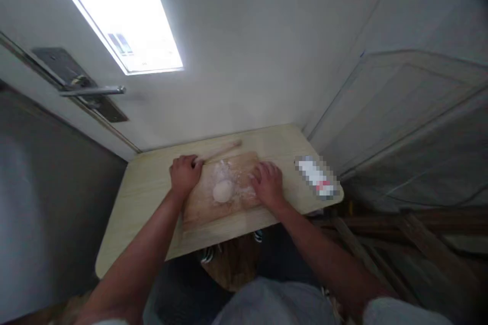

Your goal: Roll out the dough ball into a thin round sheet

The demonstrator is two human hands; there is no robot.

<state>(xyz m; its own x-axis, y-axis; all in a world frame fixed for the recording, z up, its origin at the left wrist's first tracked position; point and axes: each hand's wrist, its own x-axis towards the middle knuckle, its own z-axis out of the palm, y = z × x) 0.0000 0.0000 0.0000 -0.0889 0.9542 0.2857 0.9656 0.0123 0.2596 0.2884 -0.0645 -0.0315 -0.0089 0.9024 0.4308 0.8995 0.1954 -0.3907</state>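
Observation:
A round, flattened ball of dough (pixel 223 191) lies on a wooden board (pixel 206 215), with white flour (pixel 224 168) scattered behind and to the right of it. My left hand (pixel 185 175) is closed at the board's far left side, its thumb over the edge. Right by that thumb is the near end of a pale rolling pin (pixel 221 151), which lies along the board's back edge. On the opposite side my right hand (pixel 268 180) has its fingers curled at the board's right edge, floury at the tips. The undersides of both hands are hidden.
The board rests on a small light wood table (pixel 141 203) against a white door with a metal handle (pixel 93 91). A blurred-out white and red object (pixel 315 176) lies at the table's right. Wooden slats (pixel 381 244) stand at lower right, and a wooden stool (pixel 232 261) is below.

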